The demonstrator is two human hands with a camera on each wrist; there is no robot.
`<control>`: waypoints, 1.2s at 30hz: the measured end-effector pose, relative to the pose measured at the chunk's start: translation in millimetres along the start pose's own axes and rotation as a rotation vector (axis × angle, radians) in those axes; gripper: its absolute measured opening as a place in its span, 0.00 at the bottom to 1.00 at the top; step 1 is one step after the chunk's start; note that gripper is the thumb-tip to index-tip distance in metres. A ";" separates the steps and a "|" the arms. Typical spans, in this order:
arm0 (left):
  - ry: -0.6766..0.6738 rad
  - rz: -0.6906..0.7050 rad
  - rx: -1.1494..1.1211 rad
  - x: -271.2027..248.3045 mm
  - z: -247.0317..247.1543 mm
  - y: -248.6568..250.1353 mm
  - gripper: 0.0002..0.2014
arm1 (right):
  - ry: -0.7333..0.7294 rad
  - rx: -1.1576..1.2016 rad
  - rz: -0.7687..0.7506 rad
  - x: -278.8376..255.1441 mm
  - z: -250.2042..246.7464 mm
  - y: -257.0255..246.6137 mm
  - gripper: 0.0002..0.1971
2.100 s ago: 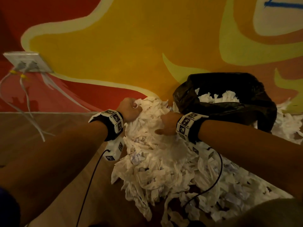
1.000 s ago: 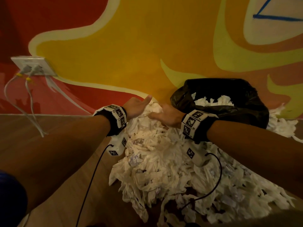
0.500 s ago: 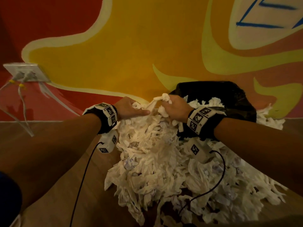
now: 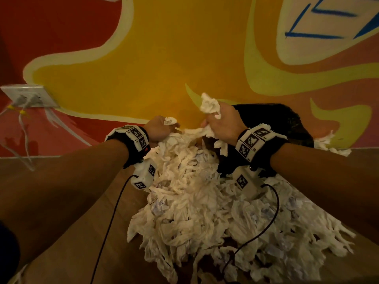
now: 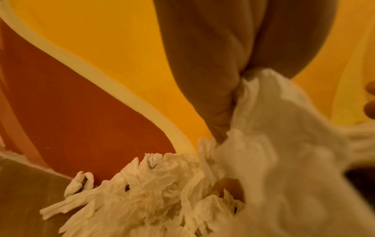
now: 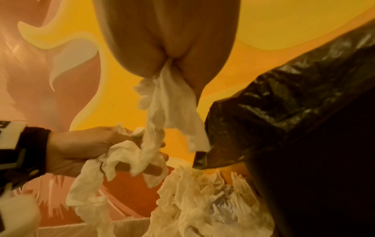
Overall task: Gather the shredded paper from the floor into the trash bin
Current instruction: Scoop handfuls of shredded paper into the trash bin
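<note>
Both fists full (shredded paper (image 4: 184, 201)) beside trash bin (image 4: 287, 124)

One bin (image 4: 287, 128), two hands (paper uncountable).

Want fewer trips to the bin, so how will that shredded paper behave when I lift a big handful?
Probably floppy: strips droop limp from the right hand. Likely tangly, since strands trail from both the right and left hand down into the pile. It looks light, so loose bits may shed.
</note>
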State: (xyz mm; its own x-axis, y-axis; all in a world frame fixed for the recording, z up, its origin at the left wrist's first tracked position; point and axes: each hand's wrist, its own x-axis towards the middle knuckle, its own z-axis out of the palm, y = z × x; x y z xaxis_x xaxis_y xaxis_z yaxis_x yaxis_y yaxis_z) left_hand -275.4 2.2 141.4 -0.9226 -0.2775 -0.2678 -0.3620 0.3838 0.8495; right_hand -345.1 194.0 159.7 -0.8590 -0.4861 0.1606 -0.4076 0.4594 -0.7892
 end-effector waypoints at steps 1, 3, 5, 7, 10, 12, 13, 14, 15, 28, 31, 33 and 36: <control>0.000 -0.020 -0.020 0.1 1.6 2.5 0.09 | 0.027 0.008 0.000 -0.1 -1.4 1.1 0.09; -0.039 -0.041 -0.036 -1.2 5.5 8.4 0.11 | 0.071 0.008 0.009 -1.0 -4.6 3.3 0.12; -0.008 -0.045 -0.044 -2.4 10.7 15.2 0.17 | 0.020 0.021 0.043 -3.0 -6.5 4.6 0.15; 0.099 -0.057 -0.085 -3.6 16.8 24.4 0.24 | -0.142 0.024 0.064 -7.4 -6.1 3.4 0.14; 0.276 -0.006 -0.119 -2.0 25.1 38.9 0.28 | -0.388 -0.008 0.034 -16.4 -1.8 -1.5 0.18; 0.319 0.039 -0.192 -0.4 29.4 49.5 0.29 | -0.509 -0.002 0.047 -19.9 2.1 -1.7 0.19; 0.317 0.030 -0.258 -0.2 31.4 55.2 0.32 | -0.551 0.005 0.048 -21.5 3.7 -1.3 0.18; 0.300 0.009 -0.335 -0.4 33.7 60.3 0.36 | -0.578 0.003 0.034 -22.9 5.0 -0.7 0.18; 0.280 0.003 -0.409 -1.4 35.7 64.4 0.35 | -0.589 -0.020 0.018 -23.2 6.2 -0.4 0.18; -0.030 -0.045 -0.508 -2.0 43.2 56.4 0.14 | -0.229 0.108 0.032 -4.1 -3.8 -0.6 0.14; -0.235 -0.046 -0.502 -3.0 48.7 52.4 0.18 | -0.217 0.139 0.007 -5.3 -0.8 -4.5 0.15; -0.383 -0.058 -0.550 -3.8 51.7 50.6 0.29 | -0.222 0.138 -0.005 -5.1 -3.0 -7.3 0.14; -0.419 -0.048 -0.497 -2.5 53.5 50.7 0.39 | -0.218 0.151 -0.005 -3.8 -10.0 -9.6 0.15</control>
State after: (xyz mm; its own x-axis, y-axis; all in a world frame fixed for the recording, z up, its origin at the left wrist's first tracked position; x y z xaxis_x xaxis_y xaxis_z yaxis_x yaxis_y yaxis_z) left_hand -298.6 69.4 160.9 -0.9172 0.1212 -0.3796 -0.3919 -0.1015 0.9144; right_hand -341.1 198.9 172.7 -0.7632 -0.6445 0.0460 -0.3468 0.3486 -0.8707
